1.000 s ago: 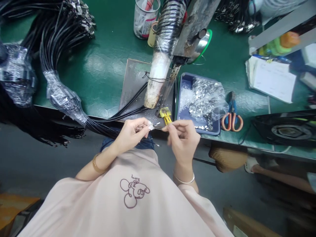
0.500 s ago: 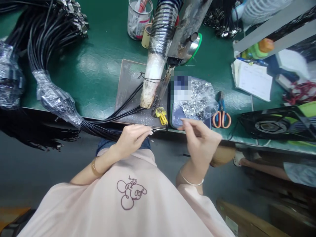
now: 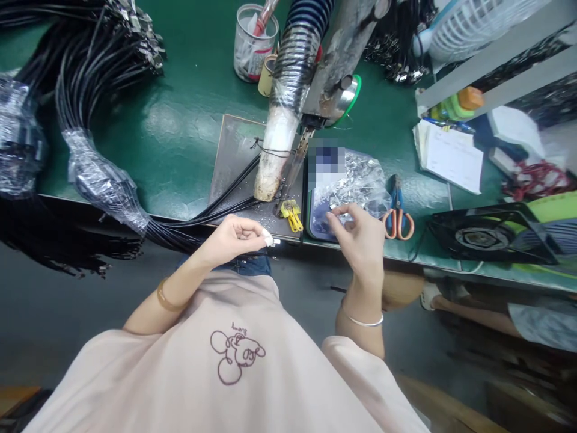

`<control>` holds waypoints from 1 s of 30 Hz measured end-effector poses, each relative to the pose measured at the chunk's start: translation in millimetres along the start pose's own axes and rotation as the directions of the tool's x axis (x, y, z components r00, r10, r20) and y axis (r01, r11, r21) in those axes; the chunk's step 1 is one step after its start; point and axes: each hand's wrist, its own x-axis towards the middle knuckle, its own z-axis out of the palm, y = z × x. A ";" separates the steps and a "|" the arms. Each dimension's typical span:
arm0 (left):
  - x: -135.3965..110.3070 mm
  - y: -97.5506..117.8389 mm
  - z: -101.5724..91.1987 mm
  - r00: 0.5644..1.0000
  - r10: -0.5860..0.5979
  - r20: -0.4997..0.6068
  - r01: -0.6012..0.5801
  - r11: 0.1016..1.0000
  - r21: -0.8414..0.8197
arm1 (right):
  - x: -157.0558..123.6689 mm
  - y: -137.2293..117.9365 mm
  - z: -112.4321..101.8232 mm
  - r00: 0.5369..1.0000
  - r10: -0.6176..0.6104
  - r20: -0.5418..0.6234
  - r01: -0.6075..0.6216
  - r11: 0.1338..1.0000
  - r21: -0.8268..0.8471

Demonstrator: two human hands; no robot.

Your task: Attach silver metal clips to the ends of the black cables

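Observation:
My left hand (image 3: 234,237) is closed in a pinch on the end of a thin black cable (image 3: 198,240) with a small metal tip, held just below the bench edge. That cable runs left into a bundle of black cables (image 3: 103,186) wrapped in clear plastic. My right hand (image 3: 356,231) reaches over the blue tray (image 3: 310,225) of small metal clips (image 3: 360,180), fingers curled at the clips. What its fingertips hold, if anything, I cannot make out. A yellow clamp (image 3: 292,215) sits between both hands on the grey plate (image 3: 237,156).
A wrapped hose and metal arm (image 3: 288,96) hang over the plate. Orange-handled scissors (image 3: 396,210) lie right of the tray. A black fan (image 3: 487,237), papers (image 3: 451,156), a clear cup (image 3: 252,42) and more cable bundles (image 3: 90,54) crowd the green bench (image 3: 180,120).
My right hand left the cable end near my left hand and moved right and up to the tray of clips. My left hand kept its pinch on the cable.

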 end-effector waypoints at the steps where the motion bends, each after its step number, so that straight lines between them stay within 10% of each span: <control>1: 0.3 1.0 1.9 1.000 0.006 -0.027 -0.006 1.000 0.000 | -5.6 -8.0 1.9 0.997 0.024 -0.078 -0.019 0.998 0.066; 7: -0.7 1.7 14.7 0.966 0.148 -0.211 -0.108 0.976 0.191 | -37.1 -52.5 36.8 0.997 0.032 0.067 -0.063 0.842 0.536; 15: -3.6 -3.8 22.3 0.909 0.365 -0.202 -0.211 0.820 0.532 | -41.9 -57.3 59.6 0.999 0.007 0.033 -0.022 0.868 0.496; 30: -3.3 -6.5 21.8 0.887 0.427 -0.176 -0.245 0.758 0.604 | -43.6 -62.1 52.8 0.998 -0.046 0.033 0.030 0.928 0.372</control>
